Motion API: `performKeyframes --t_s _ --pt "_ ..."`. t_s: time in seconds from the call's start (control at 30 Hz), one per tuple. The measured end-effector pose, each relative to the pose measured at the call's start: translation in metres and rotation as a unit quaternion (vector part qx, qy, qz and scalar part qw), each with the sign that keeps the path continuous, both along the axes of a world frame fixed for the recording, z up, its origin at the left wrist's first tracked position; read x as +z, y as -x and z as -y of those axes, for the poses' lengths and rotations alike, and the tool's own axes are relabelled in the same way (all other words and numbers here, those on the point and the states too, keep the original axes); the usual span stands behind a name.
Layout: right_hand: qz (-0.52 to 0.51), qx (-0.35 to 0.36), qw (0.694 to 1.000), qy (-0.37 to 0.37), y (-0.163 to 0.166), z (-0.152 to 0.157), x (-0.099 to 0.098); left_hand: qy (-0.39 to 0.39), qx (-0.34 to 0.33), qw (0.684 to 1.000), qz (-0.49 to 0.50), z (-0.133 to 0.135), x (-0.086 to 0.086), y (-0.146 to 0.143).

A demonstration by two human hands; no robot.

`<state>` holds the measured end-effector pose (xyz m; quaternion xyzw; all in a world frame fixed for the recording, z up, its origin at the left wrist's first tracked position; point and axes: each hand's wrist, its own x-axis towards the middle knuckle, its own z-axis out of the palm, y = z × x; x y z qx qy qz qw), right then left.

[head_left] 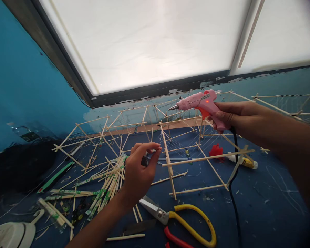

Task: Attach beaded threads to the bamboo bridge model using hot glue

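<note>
My right hand (228, 117) is wrapped round the handle of a pink hot glue gun (196, 100), raised above the table with its metal nozzle towards the left and a small red light lit on its side. A clear glue stick pokes out at its back. My left hand (142, 165) is closed in a pinch beside a frame of thin wooden sticks (170, 172); anything between the fingertips is too small to make out. Fine threads cross the frame, and some small beads (188, 153) hang on them. Below my left hand lie scissors (160, 214) with one yellow and one red handle.
Several more stick frames (113, 127) stand along the wall. Loose sticks (111, 182), some in green-printed wrappers, pile up at left near a green tool (57, 176). A red object (216, 151) and a yellow-labelled tube (248, 163) lie at right. The gun's black cord (234, 203) trails down the table.
</note>
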<state>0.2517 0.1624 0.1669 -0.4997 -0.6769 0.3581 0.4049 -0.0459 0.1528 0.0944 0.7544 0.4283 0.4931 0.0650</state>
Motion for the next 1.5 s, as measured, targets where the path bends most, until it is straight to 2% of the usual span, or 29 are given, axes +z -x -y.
performKeyframes --t_s 0.33,0.63,0.8,1.5 --pt "0.038 -0.03 0.999 -0.022 0.0008 0.0009 0.0 0.002 -0.003 1.0 0.001 -0.0001 -0.0001 -0.0001" --pt "0.037 -0.044 0.998 0.0 0.004 0.0053 0.0035 0.002 -0.007 1.0 0.002 -0.0004 -0.001 0.0002" --pt "0.042 -0.067 0.997 -0.004 -0.0001 0.0019 -0.0024 0.002 -0.006 1.0 0.002 0.0 -0.0003 -0.0003" --pt "0.038 -0.058 0.998 -0.011 0.0059 0.0035 0.0021 0.004 -0.003 1.0 0.003 -0.0002 -0.0001 0.0007"
